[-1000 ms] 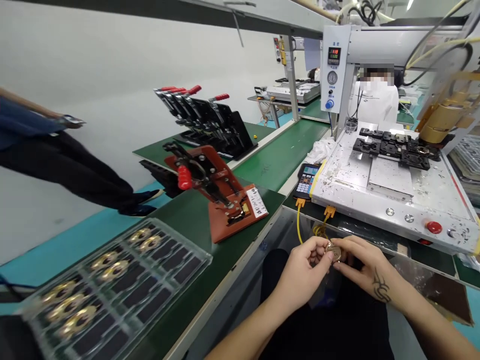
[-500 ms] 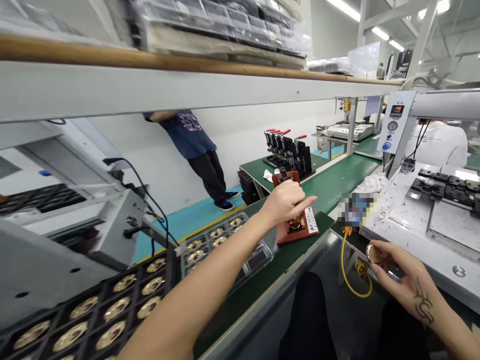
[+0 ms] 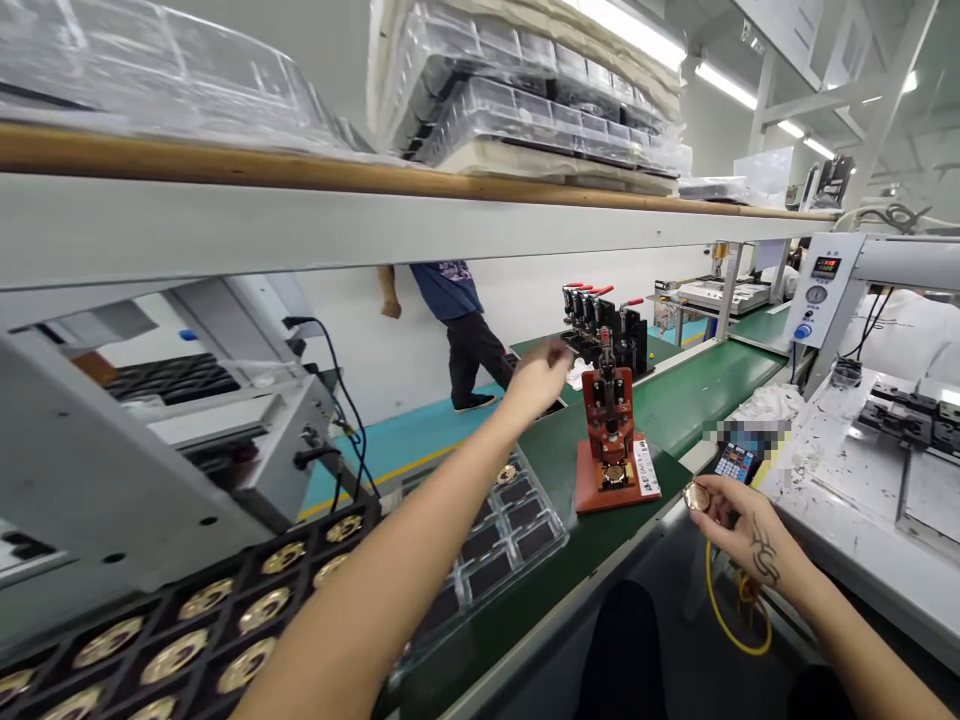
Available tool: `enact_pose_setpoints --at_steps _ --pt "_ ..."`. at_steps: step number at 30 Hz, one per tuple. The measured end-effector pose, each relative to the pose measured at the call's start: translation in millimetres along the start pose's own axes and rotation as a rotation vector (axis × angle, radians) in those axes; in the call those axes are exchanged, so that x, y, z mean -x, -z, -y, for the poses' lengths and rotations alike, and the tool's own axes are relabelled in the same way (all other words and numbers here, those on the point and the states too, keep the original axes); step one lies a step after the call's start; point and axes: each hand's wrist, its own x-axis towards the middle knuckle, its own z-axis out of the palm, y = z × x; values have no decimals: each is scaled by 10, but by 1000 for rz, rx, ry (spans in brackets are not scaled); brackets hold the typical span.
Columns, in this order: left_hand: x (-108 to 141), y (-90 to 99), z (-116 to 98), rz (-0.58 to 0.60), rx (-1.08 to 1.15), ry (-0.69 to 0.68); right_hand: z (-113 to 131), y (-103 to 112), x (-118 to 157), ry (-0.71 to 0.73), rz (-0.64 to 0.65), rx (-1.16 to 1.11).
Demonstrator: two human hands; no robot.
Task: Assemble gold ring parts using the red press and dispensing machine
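Note:
My right hand [image 3: 731, 515] pinches a round gold watch case [image 3: 696, 496] between thumb and fingers, in front of the bench on the right. My left hand [image 3: 538, 380] is in the air just left of a small red toggle press [image 3: 609, 410], apart from it. Motion smears its fingers, so their hold is unclear. The press stands upright on a red base with a white label. Another round gold piece [image 3: 615, 474] sits in its nest. Beneath my left forearm lies a clear compartment tray [image 3: 525, 515], partly hidden, with a gold piece showing at its far end.
A black tray [image 3: 225, 610] of gold rings lies at lower left. Black clamps [image 3: 600, 320] with red handles stand behind the press. A shelf [image 3: 450, 220] with plastic trays crosses overhead. A white machine [image 3: 832, 460] is on the right. Beyond the bench walks a person [image 3: 457, 310].
My left hand has come off the press and moved left, uncovering it. My right hand still holds the watch case. The view has shifted, and the person behind has changed stance.

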Motion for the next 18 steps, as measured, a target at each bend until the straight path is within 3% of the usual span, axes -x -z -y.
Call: enact_pose_setpoints --at_steps 3,5,8,11,15,18 --pt "633 -189 299 344 -47 183 -126 -150 -128 38 38 20" --pt "937 -438 399 489 -60 261 -189 -278 -305 70 63 22" --pt "1108 -813 458 532 -94 322 -278 -475 -611 86 89 23" --pt "1081 -1021 479 516 -109 329 -381 -623 -800 64 111 17" --pt "1078 -984 488 485 -101 315 -520 -774 -885 36 147 10" --pt "1140 -713 468 470 -86 306 -569 -903 -981 45 203 23"
